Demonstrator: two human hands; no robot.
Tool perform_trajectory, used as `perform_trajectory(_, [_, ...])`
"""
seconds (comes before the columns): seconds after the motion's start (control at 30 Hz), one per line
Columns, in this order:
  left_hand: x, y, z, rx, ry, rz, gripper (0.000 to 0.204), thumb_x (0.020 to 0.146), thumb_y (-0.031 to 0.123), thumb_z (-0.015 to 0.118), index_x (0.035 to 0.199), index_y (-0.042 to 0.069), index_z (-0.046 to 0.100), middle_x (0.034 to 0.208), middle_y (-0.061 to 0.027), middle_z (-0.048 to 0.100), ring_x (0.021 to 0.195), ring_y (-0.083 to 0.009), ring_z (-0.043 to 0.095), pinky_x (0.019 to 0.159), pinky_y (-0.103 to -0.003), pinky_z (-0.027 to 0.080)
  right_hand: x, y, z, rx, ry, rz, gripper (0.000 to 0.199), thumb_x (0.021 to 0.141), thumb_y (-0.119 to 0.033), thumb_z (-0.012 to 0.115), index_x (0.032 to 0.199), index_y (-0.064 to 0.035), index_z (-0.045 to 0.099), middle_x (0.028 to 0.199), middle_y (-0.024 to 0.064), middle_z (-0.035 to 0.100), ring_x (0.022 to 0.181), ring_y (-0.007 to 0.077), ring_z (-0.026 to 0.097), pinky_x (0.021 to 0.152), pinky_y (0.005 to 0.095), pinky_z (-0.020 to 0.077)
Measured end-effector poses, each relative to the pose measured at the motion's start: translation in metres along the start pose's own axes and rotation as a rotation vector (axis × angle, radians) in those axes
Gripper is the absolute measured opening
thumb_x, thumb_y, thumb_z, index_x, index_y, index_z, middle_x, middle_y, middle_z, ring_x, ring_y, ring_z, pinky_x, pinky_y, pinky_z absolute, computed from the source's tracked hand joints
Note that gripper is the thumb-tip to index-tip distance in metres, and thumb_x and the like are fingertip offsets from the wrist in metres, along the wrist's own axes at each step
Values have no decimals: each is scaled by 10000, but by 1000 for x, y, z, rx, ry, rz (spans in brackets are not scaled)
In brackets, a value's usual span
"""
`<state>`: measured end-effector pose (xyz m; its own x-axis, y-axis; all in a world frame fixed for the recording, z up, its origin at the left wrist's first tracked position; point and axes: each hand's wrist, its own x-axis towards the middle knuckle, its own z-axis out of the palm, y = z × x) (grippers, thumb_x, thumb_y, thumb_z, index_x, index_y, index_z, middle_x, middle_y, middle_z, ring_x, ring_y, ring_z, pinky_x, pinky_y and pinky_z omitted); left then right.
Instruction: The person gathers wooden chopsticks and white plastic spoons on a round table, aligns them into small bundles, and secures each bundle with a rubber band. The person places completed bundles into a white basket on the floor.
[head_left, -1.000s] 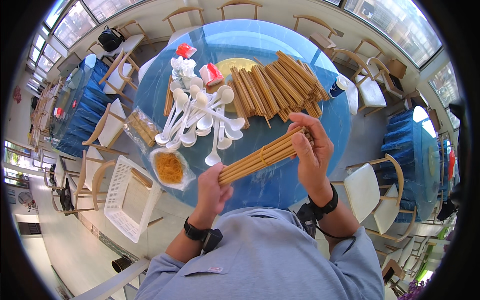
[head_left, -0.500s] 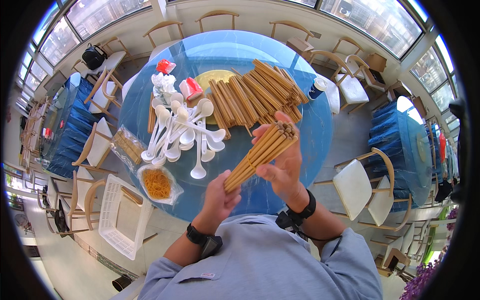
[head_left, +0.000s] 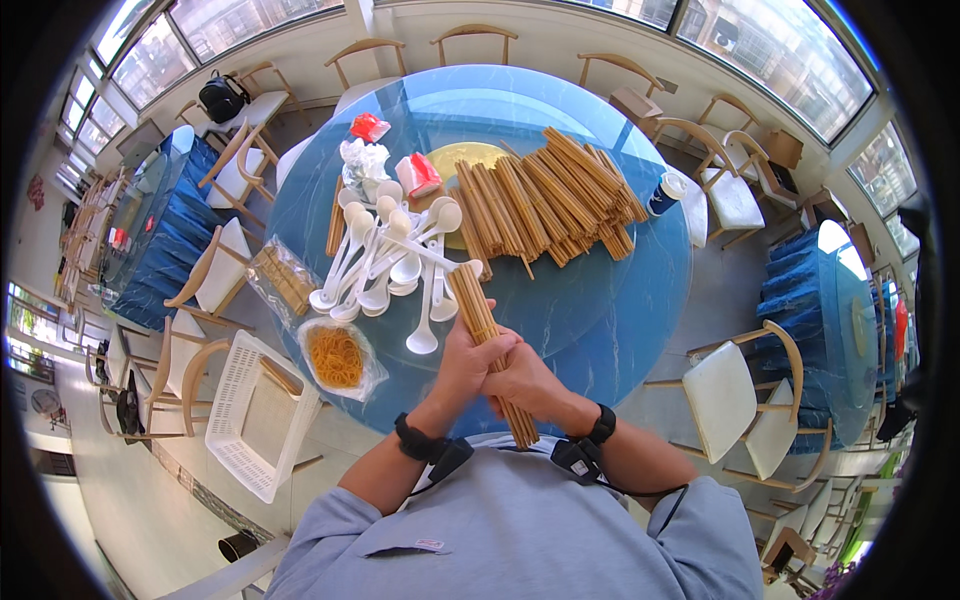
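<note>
A bundle of brown wooden chopsticks [head_left: 472, 300] stands tilted in front of my chest, its far end leaning toward the table. My left hand [head_left: 463, 362] is wrapped round its middle. Overlapping it, my right hand [head_left: 532, 380] also grips the bundle, the two hands pressed together. The chopsticks' lower ends show beneath my hands. Whatever binds the bundle is hidden. Just beyond lie many white spoons [head_left: 422, 338] in a heap. A large pile of loose chopsticks [head_left: 560, 200] covers the far right of the blue round table [head_left: 600, 320].
A bag of yellow rubber bands [head_left: 337, 357] and a clear-wrapped chopstick pack [head_left: 283, 280] lie at the table's left edge. Red-and-white packets [head_left: 418, 175] sit behind the spoons; a dark paper cup [head_left: 666, 194] stands far right. A white plastic crate [head_left: 240, 440] is at lower left; chairs surround the table.
The bundle has swung from a rightward slant to nearly upright, leaning slightly left. My right hand has come down from its far end to close round it beside my left hand.
</note>
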<state>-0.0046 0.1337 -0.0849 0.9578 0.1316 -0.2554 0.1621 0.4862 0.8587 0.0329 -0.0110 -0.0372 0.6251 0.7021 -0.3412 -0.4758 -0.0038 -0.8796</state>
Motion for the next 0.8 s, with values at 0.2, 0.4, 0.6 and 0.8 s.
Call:
perform_trajectory(0.2, [47,-42,-61,-313,384,-274,414,965,84,757,1294,45,510,882,-69,628,671,-227,676,646,-399,629,7,49,-9,-300,-52,377,163,858,-100,706,838,52,650,662,117,649,520,225,661,469,379,536])
perform_trajectory(0.4, [51,-24,-41,-512,446,45,435,1004,142,782,1312,71,484,882,-73,610,642,-212,670,548,-388,592,24,44,-11,-432,-5,315,218,850,-113,701,773,87,664,625,140,661,500,264,673,476,397,547])
perform_trajectory(0.6, [71,-9,-54,-336,478,30,368,1002,38,722,1295,47,500,872,-70,602,587,-189,636,513,-392,577,27,39,-13,-648,-17,272,261,833,-142,711,726,93,680,618,174,683,517,286,702,516,404,571])
perform_trajectory(0.8, [83,-49,-72,-430,498,94,238,1065,249,732,982,68,602,802,-34,590,583,-172,620,507,-373,566,20,47,-28,-704,-32,318,273,835,-161,721,714,83,699,608,171,687,528,291,712,541,403,583])
